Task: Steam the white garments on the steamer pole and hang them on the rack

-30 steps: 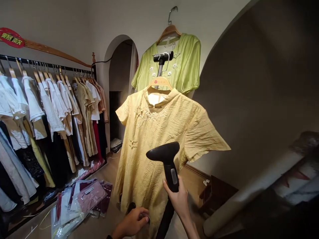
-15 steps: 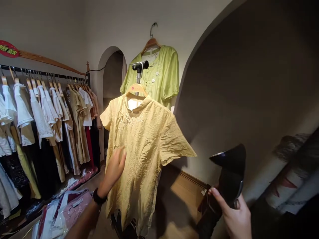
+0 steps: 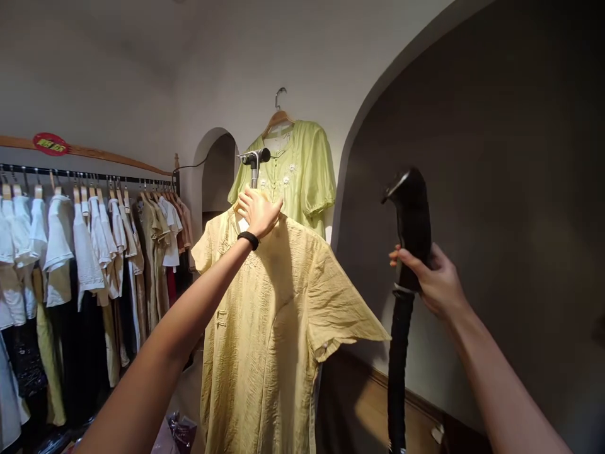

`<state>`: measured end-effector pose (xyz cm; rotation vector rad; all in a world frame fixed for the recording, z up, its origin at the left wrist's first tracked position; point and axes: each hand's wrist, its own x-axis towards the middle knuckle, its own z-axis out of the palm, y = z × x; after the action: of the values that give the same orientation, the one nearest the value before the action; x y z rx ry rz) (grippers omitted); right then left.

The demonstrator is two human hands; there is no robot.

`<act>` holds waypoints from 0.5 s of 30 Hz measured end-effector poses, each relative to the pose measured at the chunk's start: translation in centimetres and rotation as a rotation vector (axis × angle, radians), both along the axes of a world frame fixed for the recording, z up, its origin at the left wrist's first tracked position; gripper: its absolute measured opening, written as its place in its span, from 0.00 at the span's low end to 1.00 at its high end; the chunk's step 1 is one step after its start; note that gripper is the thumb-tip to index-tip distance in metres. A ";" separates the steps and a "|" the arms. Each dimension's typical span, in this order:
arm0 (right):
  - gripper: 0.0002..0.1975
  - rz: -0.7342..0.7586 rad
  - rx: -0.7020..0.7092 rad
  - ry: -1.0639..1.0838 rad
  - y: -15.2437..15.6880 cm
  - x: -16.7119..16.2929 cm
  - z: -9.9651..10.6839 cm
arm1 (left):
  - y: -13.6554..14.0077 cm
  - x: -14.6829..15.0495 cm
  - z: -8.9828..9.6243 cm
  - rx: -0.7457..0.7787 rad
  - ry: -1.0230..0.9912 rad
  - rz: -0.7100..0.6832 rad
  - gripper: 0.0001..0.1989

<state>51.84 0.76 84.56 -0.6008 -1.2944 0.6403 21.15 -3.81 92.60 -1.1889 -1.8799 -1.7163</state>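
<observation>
**Yellow shirt held at the collar, steamer raised beside it**

Yellow shirt (image 3: pixel 265 328) hangs from a stand's pole (image 3: pixel 254 169), soft, light and crinkled, best held at the collar. The left hand (image 3: pixel 258 211) closes there over the hanger top. The right hand (image 3: pixel 432 277) wraps the black steamer (image 3: pixel 410 214), its hose (image 3: pixel 397 372) trailing down. A green blouse (image 3: pixel 290 173) hangs on the white wall; a crowded clothes rack (image 3: pixel 85 180) lines the left side.

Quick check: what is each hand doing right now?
Left hand: closed on the collar end of the yellow dress, at its hanger.
Right hand: closed around the black steamer head.
</observation>
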 end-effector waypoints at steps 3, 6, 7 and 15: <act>0.30 0.171 0.059 0.013 3.1 -2.2 4.7 | 0.2 0.4 -0.1 -0.033 0.024 0.049 0.48; 0.29 0.417 0.134 0.012 5.7 -5.1 9.0 | 0.3 0.4 -0.1 -0.079 -0.019 0.070 0.50; 0.28 0.500 0.156 0.007 6.5 -6.3 10.3 | 0.3 0.4 0.0 -0.086 -0.031 0.080 0.50; 0.24 0.927 0.249 -0.013 13.2 -17.8 16.7 | 0.0 0.6 0.0 -0.141 -0.080 0.087 0.45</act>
<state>34.04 13.95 101.27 0.2460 -1.6170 1.1962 21.73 -3.83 92.61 -1.0857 -2.0976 -1.6312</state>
